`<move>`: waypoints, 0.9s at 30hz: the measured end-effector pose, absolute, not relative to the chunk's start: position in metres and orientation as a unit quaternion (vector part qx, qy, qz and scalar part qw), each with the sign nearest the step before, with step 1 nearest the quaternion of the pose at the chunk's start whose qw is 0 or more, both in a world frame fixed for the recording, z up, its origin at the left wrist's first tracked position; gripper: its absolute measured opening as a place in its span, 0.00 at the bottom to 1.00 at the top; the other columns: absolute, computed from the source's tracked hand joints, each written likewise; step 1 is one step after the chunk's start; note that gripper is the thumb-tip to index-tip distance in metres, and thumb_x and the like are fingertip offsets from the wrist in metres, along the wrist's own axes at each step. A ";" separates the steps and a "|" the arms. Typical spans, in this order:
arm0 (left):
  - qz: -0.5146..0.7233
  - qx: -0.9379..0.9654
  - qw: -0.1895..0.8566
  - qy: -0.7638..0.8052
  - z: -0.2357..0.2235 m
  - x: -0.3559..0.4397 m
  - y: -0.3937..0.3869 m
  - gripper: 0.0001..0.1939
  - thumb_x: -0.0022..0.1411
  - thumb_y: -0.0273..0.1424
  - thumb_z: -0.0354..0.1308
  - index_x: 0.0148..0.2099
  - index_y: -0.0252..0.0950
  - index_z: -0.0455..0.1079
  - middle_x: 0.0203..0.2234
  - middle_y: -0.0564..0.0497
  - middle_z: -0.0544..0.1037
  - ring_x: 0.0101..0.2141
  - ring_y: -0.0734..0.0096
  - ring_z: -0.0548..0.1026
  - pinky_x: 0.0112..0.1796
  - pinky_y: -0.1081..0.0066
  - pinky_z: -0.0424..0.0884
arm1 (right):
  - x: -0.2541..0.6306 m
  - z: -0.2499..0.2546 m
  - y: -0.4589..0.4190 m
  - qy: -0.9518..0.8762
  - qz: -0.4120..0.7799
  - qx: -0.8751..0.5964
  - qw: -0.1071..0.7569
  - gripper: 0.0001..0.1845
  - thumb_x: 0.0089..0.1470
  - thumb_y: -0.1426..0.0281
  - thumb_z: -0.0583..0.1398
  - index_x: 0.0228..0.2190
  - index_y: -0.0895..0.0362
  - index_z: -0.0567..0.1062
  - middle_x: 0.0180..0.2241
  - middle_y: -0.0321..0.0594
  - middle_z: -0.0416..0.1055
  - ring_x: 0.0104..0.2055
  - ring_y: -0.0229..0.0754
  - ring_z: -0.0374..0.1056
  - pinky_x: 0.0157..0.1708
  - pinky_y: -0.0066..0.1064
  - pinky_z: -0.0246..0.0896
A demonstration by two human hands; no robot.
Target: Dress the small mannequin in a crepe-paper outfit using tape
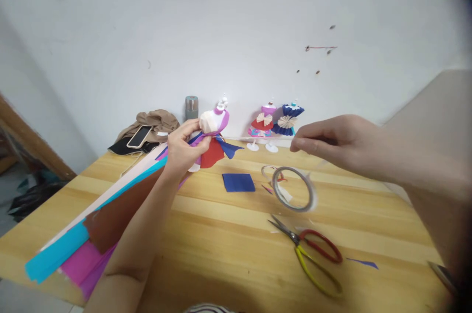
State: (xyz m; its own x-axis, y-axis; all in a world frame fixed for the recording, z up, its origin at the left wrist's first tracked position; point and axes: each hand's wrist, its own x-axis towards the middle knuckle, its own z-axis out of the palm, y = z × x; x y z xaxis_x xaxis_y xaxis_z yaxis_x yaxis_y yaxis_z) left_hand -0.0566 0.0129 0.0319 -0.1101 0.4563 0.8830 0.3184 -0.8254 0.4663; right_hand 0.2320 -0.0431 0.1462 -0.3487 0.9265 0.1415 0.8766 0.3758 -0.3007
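My left hand is closed around a small paper-dressed mannequin figure with a white and purple top and red and blue skirt pieces, held above the wooden table. My right hand hovers to the right, fingertips pinched together on what looks like a strip of clear tape. A roll of clear tape hangs or tilts just below that hand. A blue paper square lies between the hands.
Scissors with red and yellow handles lie near the front. Two dressed paper figures stand by the wall. Coloured paper sheets lie at left. A phone rests on brown cloth beside a grey bottle.
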 end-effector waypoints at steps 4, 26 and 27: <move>0.694 0.643 0.145 0.291 0.031 -0.054 0.013 0.11 0.51 0.27 0.64 0.39 0.33 0.81 0.36 0.47 0.84 0.39 0.62 0.81 0.42 0.67 0.77 | 0.239 0.147 -0.036 -0.831 0.097 -0.531 0.135 0.27 0.57 0.48 0.54 0.26 0.57 0.77 0.18 0.34 0.60 0.21 0.35 0.53 0.21 0.29 0.48; 0.646 0.695 0.128 0.288 0.023 -0.042 0.016 0.11 0.50 0.27 0.63 0.38 0.34 0.81 0.38 0.45 0.85 0.41 0.59 0.83 0.47 0.64 0.78 | 0.235 0.167 -0.051 -0.879 -0.023 -0.439 0.184 0.38 0.54 0.34 0.51 0.23 0.53 0.79 0.12 0.32 0.58 0.15 0.30 0.50 0.16 0.26 0.40; 0.648 0.694 0.126 0.287 0.024 -0.043 0.016 0.10 0.50 0.27 0.63 0.38 0.34 0.81 0.38 0.45 0.85 0.41 0.59 0.83 0.47 0.64 0.78 | 0.235 0.167 -0.052 -0.883 -0.030 -0.429 0.187 0.37 0.55 0.34 0.52 0.23 0.52 0.79 0.11 0.31 0.57 0.14 0.29 0.48 0.16 0.27 0.39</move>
State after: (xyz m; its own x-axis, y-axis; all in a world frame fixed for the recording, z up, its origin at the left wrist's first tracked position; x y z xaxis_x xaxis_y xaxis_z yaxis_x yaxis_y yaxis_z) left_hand -0.0427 0.0161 0.0238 -0.0044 0.5625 0.8268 0.2357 -0.8029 0.5475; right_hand 0.2348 -0.0522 0.1674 -0.5618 0.7469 0.3556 0.7695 0.6296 -0.1068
